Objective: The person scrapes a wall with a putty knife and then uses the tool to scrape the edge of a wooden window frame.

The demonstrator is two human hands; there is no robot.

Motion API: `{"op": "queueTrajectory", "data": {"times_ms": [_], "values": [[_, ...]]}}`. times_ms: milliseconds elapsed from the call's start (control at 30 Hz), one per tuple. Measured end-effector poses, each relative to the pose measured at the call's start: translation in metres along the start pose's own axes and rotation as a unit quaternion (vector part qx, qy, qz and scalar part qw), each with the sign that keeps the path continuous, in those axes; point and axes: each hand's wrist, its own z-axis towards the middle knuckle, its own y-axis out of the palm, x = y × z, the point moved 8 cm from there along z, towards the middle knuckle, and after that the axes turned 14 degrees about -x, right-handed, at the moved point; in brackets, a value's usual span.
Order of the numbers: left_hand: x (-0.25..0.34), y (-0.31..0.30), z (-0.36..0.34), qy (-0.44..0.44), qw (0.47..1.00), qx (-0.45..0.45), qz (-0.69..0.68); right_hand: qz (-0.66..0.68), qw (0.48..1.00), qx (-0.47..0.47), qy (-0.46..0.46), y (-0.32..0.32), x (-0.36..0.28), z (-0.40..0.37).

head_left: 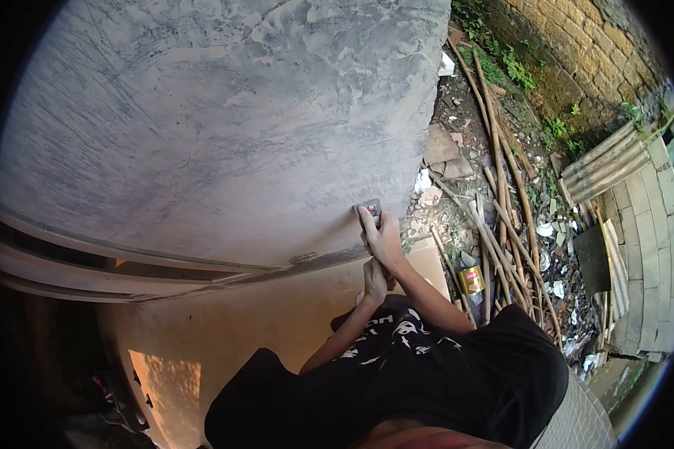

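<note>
My right hand [384, 238] grips a small dark rectangular block [368, 205] with a red mark on it. The block lies against the grey plastered wall [225, 120], near its right edge, with my fingers and thumb over it. Just below, my left hand [375, 280] is closed close against my right wrist. Whether it grips the wrist or holds something else is hidden. Pale scuffs and dark streaks cover the plaster.
A slatted opening [105, 258] runs along the wall's lower left. Beneath me is a tan board-like surface [240, 318]. Bamboo poles [498, 150], rubble and a yellow can [472, 279] lie on the right. Beyond stand a brick wall [577, 37] and corrugated sheets [605, 166].
</note>
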Motion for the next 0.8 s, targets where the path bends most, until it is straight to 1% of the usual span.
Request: {"op": "queueTrajectory", "data": {"times_ms": [33, 67, 100, 133, 167, 200, 267, 300, 333, 367, 400, 433, 467, 533, 567, 633, 667, 733, 800], "values": [[-0.002, -0.002, -0.004, -0.003, 1.0, 0.003, -0.001, 0.022, 1.0, -0.002, 0.019, -0.001, 0.002, -0.005], [0.002, -0.001, -0.004, 0.02, 1.0, -0.013, -0.002, 0.022, 1.0, -0.003, 0.021, -0.002, -0.001, -0.005], [0.011, 0.0, -0.002, 0.045, 0.999, -0.03, -0.001, 0.016, 1.0, -0.008, 0.003, 0.001, -0.014, -0.001], [0.015, -0.001, 0.002, 0.042, 0.999, -0.025, 0.001, 0.011, 1.0, -0.014, -0.013, 0.007, -0.03, -0.001], [0.028, -0.002, 0.01, 0.092, 0.995, -0.007, 0.027, 0.038, 0.999, -0.023, -0.03, 0.012, -0.055, -0.003], [0.039, 0.0, 0.01, 0.144, 0.988, 0.01, 0.053, 0.039, 0.998, -0.025, -0.029, 0.014, -0.05, -0.006], [0.034, -0.002, 0.013, 0.172, 0.982, -0.003, 0.076, -0.02, 0.998, -0.017, -0.061, 0.01, -0.035, 0.002], [0.016, -0.004, 0.009, 0.092, 0.994, -0.017, 0.047, -0.029, 0.999, -0.017, -0.036, 0.006, -0.013, 0.002], [-0.004, -0.004, 0.002, 0.01, 0.999, -0.032, 0.019, -0.031, 0.999, -0.016, -0.039, 0.006, 0.0, -0.002], [-0.008, -0.003, -0.002, 0.0, 0.999, -0.036, 0.001, -0.004, 1.0, -0.005, -0.013, 0.003, 0.016, -0.004], [-0.004, -0.002, -0.001, 0.0, 0.999, -0.039, 0.001, 0.025, 1.0, 0.007, 0.016, 0.001, 0.019, -0.006], [-0.001, -0.001, -0.002, -0.011, 0.999, -0.048, -0.005, 0.028, 1.0, -0.013, 0.0, 0.004, 0.015, -0.006], [0.001, 0.0, -0.005, -0.023, 0.998, -0.055, -0.01, 0.029, 1.0, -0.011, 0.001, 0.001, 0.013, -0.007], [0.021, 0.006, -0.003, -0.039, 0.997, -0.065, -0.01, 0.13, 0.988, -0.084, -0.021, 0.007, -0.011, -0.006], [0.03, 0.014, 0.0, -0.04, 0.995, -0.089, 0.0, 0.133, 0.986, -0.095, -0.038, 0.006, -0.022, -0.008], [0.049, 0.029, 0.002, -0.026, 0.99, -0.138, 0.012, 0.155, 0.983, -0.088, -0.033, 0.003, -0.046, -0.012], [0.049, 0.032, 0.003, -0.029, 0.99, -0.141, 0.011, 0.178, 0.98, -0.085, -0.028, 0.003, -0.051, -0.011], [0.054, 0.037, 0.005, 0.008, 0.992, -0.128, -0.005, 0.185, 0.979, -0.079, -0.036, 0.004, -0.053, -0.009], [0.058, 0.038, 0.006, 0.009, 0.99, -0.142, 0.007, 0.123, 0.989, -0.071, -0.04, 0.003, -0.063, -0.009]]}}
